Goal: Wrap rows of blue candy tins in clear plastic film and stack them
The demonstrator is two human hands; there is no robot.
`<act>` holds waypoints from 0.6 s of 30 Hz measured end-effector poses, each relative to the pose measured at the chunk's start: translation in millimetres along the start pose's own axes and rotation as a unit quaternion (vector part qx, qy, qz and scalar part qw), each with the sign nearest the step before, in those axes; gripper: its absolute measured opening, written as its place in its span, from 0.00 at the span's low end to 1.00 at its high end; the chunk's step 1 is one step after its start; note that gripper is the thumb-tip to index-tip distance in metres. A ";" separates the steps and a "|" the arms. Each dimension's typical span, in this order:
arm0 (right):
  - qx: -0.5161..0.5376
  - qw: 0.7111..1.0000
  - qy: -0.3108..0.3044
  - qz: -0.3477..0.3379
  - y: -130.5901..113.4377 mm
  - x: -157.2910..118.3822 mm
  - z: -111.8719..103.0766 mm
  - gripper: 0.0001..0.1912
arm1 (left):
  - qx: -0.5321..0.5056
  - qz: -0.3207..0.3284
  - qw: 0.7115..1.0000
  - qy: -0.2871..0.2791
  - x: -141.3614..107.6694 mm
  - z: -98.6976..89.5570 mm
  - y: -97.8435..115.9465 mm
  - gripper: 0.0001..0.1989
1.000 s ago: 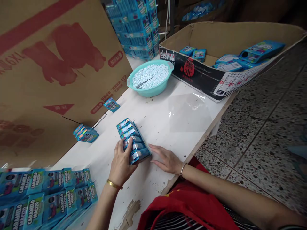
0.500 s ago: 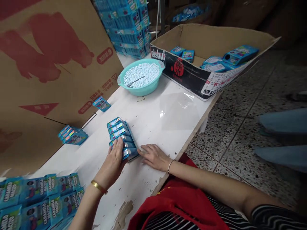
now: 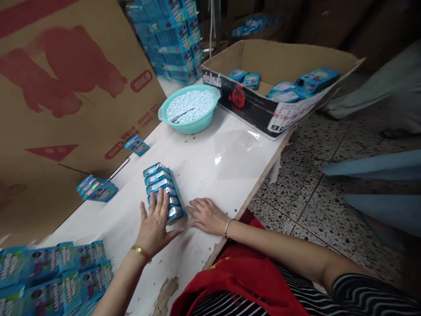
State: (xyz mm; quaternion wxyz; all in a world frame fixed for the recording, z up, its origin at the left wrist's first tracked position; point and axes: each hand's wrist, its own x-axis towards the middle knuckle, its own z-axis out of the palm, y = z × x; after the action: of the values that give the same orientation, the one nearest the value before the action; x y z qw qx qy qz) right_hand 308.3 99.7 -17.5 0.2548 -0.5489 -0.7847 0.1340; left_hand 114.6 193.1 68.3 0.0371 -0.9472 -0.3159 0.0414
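A block of several small blue packets [image 3: 159,178] stands in rows on the white tabletop. My left hand [image 3: 155,226] has its fingers spread, with the fingertips over the near packets; whether they press on them I cannot tell. Just right of the block, my right hand [image 3: 208,216] lies on the table with its fingers stretched out, the tips near the block's right side. Both hands hold nothing. Part of the near packets is hidden by my left fingers.
A turquoise basin [image 3: 194,126] of small white pellets stands beyond the block. Behind it are an open cardboard box [image 3: 256,115] with blue packets and a tall stack of packs [image 3: 177,44]. A big carton [image 3: 95,118] borders the left; more packets [image 3: 49,272] lie near left.
My left hand has loosened from the packets, and its fingers and thumb have spread apart. My right hand stays beside the block. The view has shifted slightly.
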 end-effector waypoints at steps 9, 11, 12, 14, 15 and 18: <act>-0.062 0.982 0.052 0.172 132.1 -8.3 -88.2 0.31 | -0.199 0.087 0.963 0.160 54.0 -24.2 81.3 0.33; -0.070 0.978 -0.019 0.193 161.9 -14.0 -103.1 0.30 | -0.228 0.131 0.956 0.133 66.2 -12.3 99.8 0.28; -0.070 0.977 -0.038 0.196 171.5 -15.9 -106.1 0.28 | -0.240 0.143 0.953 0.116 70.9 -5.2 105.6 0.27; -0.069 0.977 -0.037 0.199 180.7 -17.3 -105.2 0.24 | -0.273 0.144 0.948 0.081 77.8 6.5 111.5 0.25; -0.069 0.977 -0.026 0.202 181.6 -17.1 -102.6 0.23 | -0.293 0.136 0.944 0.062 80.4 9.9 112.5 0.24; -0.060 0.975 0.006 0.215 179.9 -14.5 -93.4 0.20 | -0.359 0.100 0.928 0.020 87.0 9.7 114.2 0.22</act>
State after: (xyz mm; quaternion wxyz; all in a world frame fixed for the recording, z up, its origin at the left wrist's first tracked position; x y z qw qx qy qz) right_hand 506.0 144.7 -31.4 0.1912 -0.7201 -0.6531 0.1353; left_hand 250.9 154.8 42.9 -0.3031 -0.9247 -0.2122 -0.0899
